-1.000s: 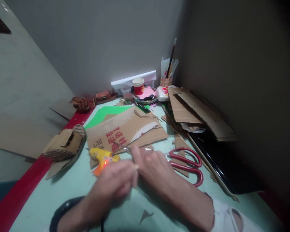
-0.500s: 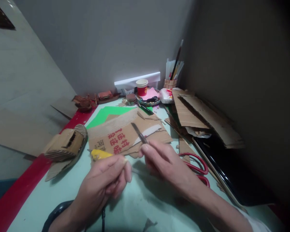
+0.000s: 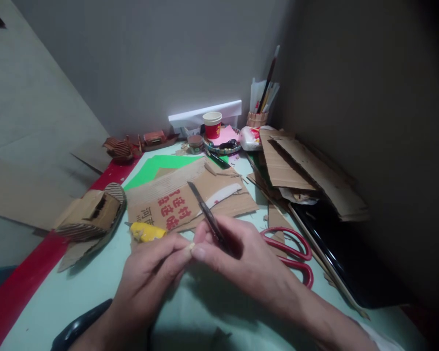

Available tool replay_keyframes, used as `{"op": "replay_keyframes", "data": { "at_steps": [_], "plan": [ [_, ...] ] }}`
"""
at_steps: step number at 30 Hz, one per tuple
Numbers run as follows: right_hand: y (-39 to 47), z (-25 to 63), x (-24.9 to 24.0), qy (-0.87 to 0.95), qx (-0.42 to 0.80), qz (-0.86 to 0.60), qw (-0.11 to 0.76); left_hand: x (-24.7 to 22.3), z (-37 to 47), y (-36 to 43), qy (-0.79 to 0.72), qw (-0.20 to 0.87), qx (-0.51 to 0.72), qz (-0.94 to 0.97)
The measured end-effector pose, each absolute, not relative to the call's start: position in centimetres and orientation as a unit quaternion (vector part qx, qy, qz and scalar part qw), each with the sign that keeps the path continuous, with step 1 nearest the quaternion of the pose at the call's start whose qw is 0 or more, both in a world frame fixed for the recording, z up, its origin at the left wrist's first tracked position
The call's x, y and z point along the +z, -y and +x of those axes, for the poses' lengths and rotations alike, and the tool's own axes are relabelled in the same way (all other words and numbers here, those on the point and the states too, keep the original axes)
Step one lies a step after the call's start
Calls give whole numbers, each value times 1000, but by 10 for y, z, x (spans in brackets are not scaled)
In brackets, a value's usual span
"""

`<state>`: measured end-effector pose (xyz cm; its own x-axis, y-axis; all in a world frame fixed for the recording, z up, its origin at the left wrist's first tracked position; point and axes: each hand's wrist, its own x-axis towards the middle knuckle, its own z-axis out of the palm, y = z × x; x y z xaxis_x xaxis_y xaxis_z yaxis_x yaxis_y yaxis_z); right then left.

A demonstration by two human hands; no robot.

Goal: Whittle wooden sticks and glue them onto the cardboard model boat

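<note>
My left hand [image 3: 155, 273] pinches a small pale piece [image 3: 192, 246] at its fingertips, too small to identify. The fingertips of my right hand [image 3: 237, 253] meet it there, while a dark craft knife [image 3: 207, 209] lies in that hand, blade pointing up and left. Beyond the hands is a flat cardboard sheet [image 3: 146, 200] with red print. A yellow tube [image 3: 146, 232] with a pointed tip rests just past my left hand. Red-handled scissors [image 3: 307, 251] lie right of my right hand.
A cardboard model [image 3: 91, 217] stands at the left. Green paper [image 3: 149, 170], a red paper cup [image 3: 212, 127] and a brush holder [image 3: 257, 119] are at the back. Stacked cardboard [image 3: 285, 170] and a black glossy panel [image 3: 347, 263] occupy the right. A black object [image 3: 81, 325] is by my left forearm.
My right hand has come down and left, so its fingertips now meet my left hand's at the small piece. The knife has moved with it. The view has shifted slightly.
</note>
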<state>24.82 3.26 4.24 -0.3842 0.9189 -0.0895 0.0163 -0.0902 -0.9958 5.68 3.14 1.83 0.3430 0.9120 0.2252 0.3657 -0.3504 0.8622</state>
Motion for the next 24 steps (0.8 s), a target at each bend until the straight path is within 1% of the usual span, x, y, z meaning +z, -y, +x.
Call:
{"op": "replay_keyframes", "data": {
  "at_steps": [4,11,16,20,24],
  "plan": [
    [-32,246,38,569,589,-420,391,22,59,-33,-401,268,398,780],
    [-31,244,32,586,546,-443,402,22,62,-34,-431,203,407,779],
    [-30,241,31,587,529,-452,413,22,58,-33,-445,149,364,804],
    [-29,240,29,593,502,-471,416,22,58,-32,-450,132,347,812],
    [-28,238,30,594,495,-477,418,23,58,-31,-442,174,368,799]
  ]
}}
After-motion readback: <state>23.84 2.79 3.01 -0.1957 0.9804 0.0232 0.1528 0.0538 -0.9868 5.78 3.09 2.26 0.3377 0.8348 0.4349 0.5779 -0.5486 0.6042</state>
